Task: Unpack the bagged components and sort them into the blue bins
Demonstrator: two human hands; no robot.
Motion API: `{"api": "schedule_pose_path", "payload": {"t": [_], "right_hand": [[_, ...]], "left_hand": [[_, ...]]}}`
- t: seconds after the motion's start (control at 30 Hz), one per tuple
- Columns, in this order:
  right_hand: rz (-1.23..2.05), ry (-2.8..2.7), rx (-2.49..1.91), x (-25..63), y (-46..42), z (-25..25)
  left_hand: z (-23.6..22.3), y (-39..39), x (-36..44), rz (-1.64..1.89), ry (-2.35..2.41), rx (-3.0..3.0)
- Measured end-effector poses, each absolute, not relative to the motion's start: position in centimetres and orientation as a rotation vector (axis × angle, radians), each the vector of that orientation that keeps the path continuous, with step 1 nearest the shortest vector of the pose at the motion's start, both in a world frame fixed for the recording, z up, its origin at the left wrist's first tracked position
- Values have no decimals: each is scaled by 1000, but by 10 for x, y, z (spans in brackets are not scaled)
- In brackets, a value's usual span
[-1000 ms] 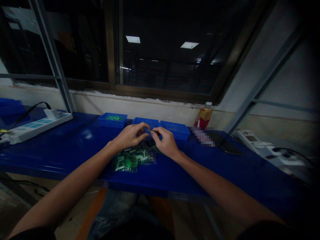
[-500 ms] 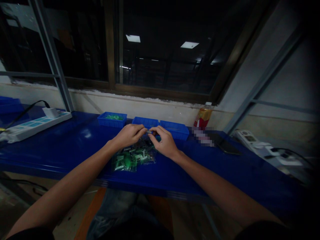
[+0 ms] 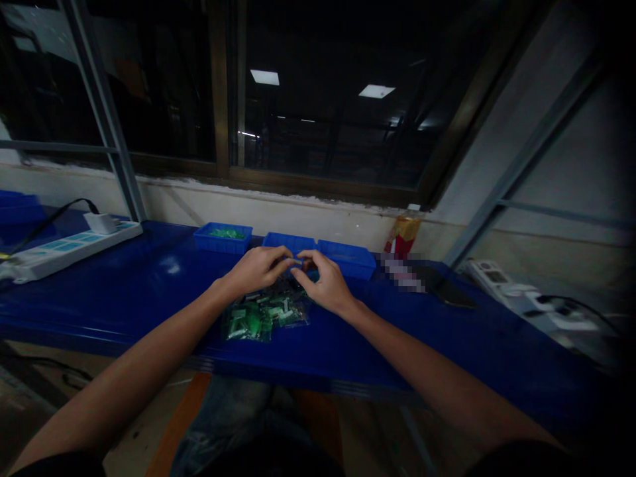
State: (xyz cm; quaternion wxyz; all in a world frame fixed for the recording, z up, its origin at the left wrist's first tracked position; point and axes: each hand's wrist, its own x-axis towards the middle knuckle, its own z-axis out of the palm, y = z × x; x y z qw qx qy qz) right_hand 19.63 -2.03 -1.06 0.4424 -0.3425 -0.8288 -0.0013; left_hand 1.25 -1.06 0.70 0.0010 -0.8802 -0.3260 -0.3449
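Observation:
Over the middle of the blue table, my left hand pinches a small, narrow light-coloured piece between thumb and fingertips. Facing it, my right hand curls thumb and forefinger around the piece's other end; its exact contact is too small to make out. What kind of piece it is does not show clearly. Under and just in front of my hands lies a pile of clear plastic bags with green and whitish small parts inside. My hands hide the pile's far part.
Behind my hands stand blue trays: one with green parts, another further right. A white power strip lies left. At right are a red-and-gold packet, a dark phone and another white power strip.
My right thumb and forefinger have spread slightly apart around the small piece, and its angle has shifted a little. My arms and the bags have stayed put.

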Motion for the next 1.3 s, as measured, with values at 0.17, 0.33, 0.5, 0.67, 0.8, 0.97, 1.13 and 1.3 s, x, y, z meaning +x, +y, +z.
{"api": "schedule_pose_path", "payload": {"t": [0.17, 0.33, 0.5, 0.67, 0.8, 0.97, 1.13, 1.3], "right_hand": [[-68, -2079, -821, 196, -23, -8], [-38, -2053, -852, 196, -20, -8], [0, -2087, -862, 196, -20, -9], [-9, -2062, -858, 196, -23, -8], [-69, -2089, -826, 196, -24, -6], [-47, -2055, -853, 196, -22, -6], [-16, -2063, -868, 197, -20, -8], [0, -2062, -865, 197, -22, -8]], "left_hand": [[10, -12, 11, -1033, -995, -2810], [8, -10, 10, -1095, -982, -2861], [6, -9, 10, -1096, -968, -2829], [10, -12, 10, -1080, -1002, -2778], [12, -12, 10, -1048, -1000, -2781], [10, -13, 10, -1116, -996, -2852], [8, -11, 11, -1152, -960, -2825], [7, -10, 10, -1106, -999, -2788]]}}
